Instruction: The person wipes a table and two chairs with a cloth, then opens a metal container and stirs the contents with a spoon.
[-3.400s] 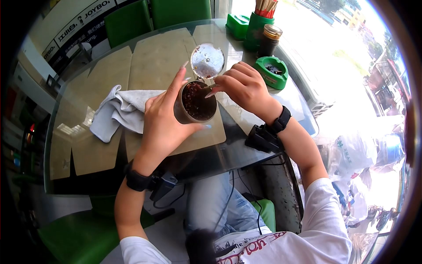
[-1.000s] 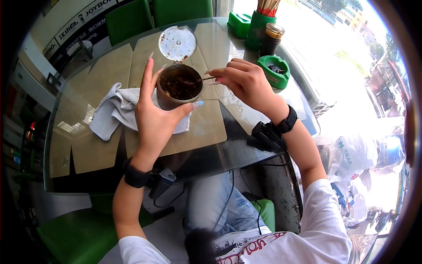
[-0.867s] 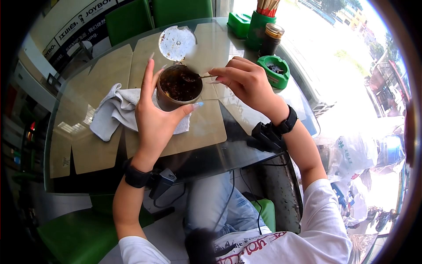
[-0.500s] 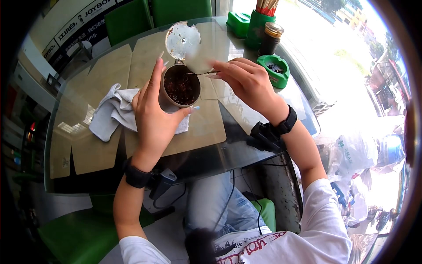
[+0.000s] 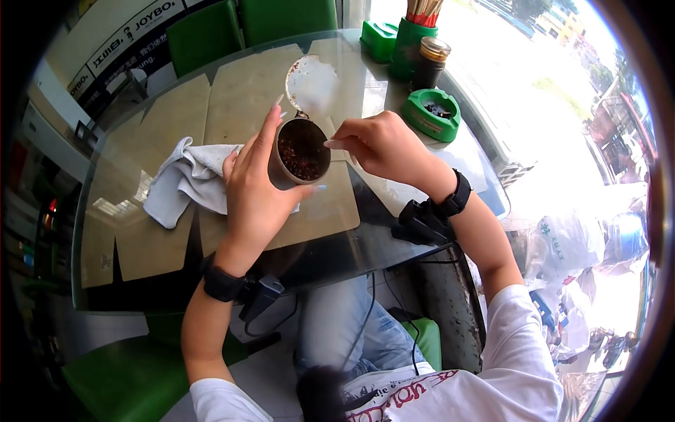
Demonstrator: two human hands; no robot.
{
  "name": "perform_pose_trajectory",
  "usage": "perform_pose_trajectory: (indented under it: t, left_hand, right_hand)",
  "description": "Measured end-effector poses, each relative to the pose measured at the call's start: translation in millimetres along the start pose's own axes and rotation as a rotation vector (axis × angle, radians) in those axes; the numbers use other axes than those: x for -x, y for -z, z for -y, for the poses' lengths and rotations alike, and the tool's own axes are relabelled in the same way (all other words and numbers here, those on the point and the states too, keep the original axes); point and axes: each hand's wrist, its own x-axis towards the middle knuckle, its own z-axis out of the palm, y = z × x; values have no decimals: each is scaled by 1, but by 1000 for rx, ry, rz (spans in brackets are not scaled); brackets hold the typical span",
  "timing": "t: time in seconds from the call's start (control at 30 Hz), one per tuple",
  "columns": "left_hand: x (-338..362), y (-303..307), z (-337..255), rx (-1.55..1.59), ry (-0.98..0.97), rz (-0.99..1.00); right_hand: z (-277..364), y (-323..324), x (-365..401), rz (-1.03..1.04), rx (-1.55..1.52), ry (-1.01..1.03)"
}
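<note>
My left hand (image 5: 260,183) is wrapped round a metal canister (image 5: 283,169), which is tilted so that the dark reddish contents (image 5: 302,156) show inside. Its round whitish lid (image 5: 309,83) hangs open from a hinge at the far rim, partly blurred. At the canister's right rim, my right hand (image 5: 380,144) is closed in a pinch; what it holds is mostly hidden behind the fingers. Under and beside my left hand a grey-white cloth (image 5: 184,184) lies crumpled on the glass-topped table (image 5: 309,257).
A green ashtray (image 5: 432,116) with dark bits, a dark jar (image 5: 429,67), a green holder with wooden sticks (image 5: 411,46) and a green box (image 5: 380,41) stand at the back right. Green chairs (image 5: 288,21) stand behind the table. Plastic bags (image 5: 566,246) show at the right.
The canister and my left hand have shifted slightly right. My right hand has moved down and right to the rim, and the thin dark utensil it held is now mostly out of sight.
</note>
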Motion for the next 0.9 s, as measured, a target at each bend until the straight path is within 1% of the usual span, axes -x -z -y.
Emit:
perform_pose_trajectory:
  t: [0.17, 0.27, 0.37, 0.47, 0.57, 0.67, 0.9]
  left_hand:
    - [0, -2, 3, 31, -1, 1]
    - [-1, -3, 5, 58, 26, 4]
    - [-1, -3, 5, 77, 41, 7]
    - [-1, -3, 5, 69, 62, 13]
    - [0, -5, 7, 92, 72, 9]
    - [0, -6, 9, 84, 76, 0]
    - [0, -6, 8, 130, 97, 2]
  right_hand:
    - [5, 6, -1, 35, -86, -38]
    - [9, 8, -1, 38, -199, -89]
    - [21, 16, -4, 140, -410, -351]
    - [20, 12, -3, 136, -569, -482]
    - [18, 13, -5, 159, -657, -569]
    - [17, 15, -6, 160, -725, -609]
    - [11, 12, -7, 143, -764, -674]
